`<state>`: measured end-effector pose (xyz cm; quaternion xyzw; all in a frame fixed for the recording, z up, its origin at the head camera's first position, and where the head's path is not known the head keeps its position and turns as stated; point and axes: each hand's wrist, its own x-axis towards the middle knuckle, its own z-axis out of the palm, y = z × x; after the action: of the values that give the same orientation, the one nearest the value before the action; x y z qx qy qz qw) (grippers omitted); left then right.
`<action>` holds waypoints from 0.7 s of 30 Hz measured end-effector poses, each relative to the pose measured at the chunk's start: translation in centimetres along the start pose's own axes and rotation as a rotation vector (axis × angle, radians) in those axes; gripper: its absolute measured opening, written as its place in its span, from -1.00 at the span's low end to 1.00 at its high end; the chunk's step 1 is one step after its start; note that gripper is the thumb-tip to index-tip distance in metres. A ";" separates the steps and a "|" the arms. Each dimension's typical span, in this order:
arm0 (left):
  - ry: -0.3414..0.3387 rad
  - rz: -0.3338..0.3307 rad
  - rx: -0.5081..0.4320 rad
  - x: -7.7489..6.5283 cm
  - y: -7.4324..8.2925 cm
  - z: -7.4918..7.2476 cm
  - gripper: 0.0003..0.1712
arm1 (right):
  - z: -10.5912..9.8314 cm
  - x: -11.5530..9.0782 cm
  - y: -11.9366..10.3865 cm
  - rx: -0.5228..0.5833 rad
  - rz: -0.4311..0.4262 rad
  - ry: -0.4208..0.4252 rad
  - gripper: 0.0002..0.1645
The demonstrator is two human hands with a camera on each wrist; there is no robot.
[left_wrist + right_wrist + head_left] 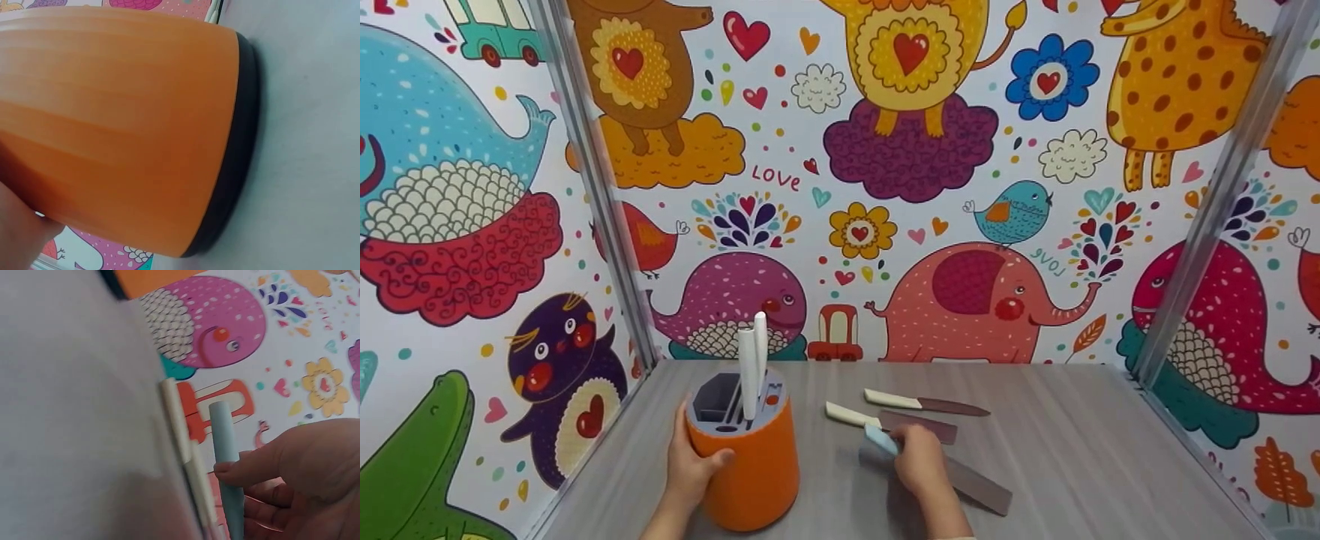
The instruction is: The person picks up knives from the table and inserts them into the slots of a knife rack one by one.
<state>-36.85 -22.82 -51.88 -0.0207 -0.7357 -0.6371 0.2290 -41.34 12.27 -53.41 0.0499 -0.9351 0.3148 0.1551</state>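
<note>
My left hand [690,461] holds the side of an orange knife block [754,472], its thumb on the near side. The block stands upright on the table, its dark base showing in the left wrist view. Two white handles [748,367] rise from the slots in its grey top. My right hand [921,461] pinches the pale blue handle [224,433] of a knife whose broad brown-grey blade [979,484] points right and toward me. Just beyond it lie a cream-handled knife with a broad blade [851,415] and a cream-handled knife with a narrow pointed blade [892,399].
The grey wood-grain table [1080,450] reaches back to a wall [780,135] printed with cartoon animals. Similar printed panels stand at left and right, joined by metal corner posts [604,195].
</note>
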 end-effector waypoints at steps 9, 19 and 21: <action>-0.014 0.046 0.011 0.0 -0.1 -0.2 0.17 | -2.9 0.1 -1.9 0.170 -0.097 -0.019 -0.64; -0.015 0.021 0.068 0.0 0.1 -0.4 0.16 | -5.3 0.2 -2.9 0.415 -0.045 -0.051 -0.62; -0.012 0.023 0.078 -0.1 0.2 -0.5 0.15 | -5.6 0.2 -3.1 0.470 -0.034 -0.069 -0.62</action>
<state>-36.56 -23.22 -51.68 -0.0240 -0.7610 -0.6051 0.2325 -39.46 13.22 -47.34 0.1111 -0.8398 0.5194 0.1124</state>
